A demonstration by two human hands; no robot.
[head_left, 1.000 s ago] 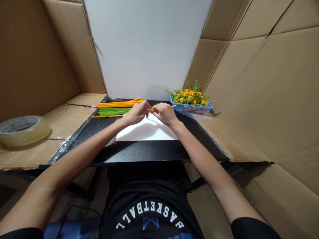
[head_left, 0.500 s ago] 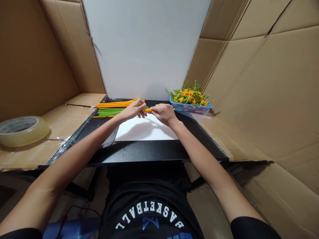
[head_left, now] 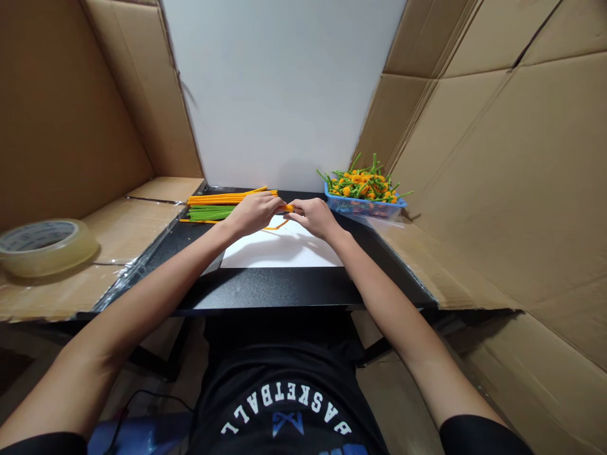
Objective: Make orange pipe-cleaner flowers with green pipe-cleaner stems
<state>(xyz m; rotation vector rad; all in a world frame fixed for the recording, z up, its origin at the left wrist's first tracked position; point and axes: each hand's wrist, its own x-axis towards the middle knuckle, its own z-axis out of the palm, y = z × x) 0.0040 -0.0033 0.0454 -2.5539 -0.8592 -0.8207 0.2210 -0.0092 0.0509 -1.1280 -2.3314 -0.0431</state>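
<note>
Between my two hands is a small orange fuzzy piece, with a bent orange stem hanging from it over the white sheet. My left hand is closed at the piece's left side, fingertips pinched on it. My right hand pinches it from the right with thumb and forefinger. Left of my left hand lie orange fuzzy stems and, nearer me, a bundle of green stems. My fingers partly hide the held piece.
A blue basket heaped with orange and green pieces stands at the back right. A large tape roll lies on cardboard at the left. Cardboard walls rise on both sides of the black table.
My left fingers, spread before, have closed in on the orange piece. An orange stem now hangs bent over the white sheet. My right hand has shifted only slightly.
</note>
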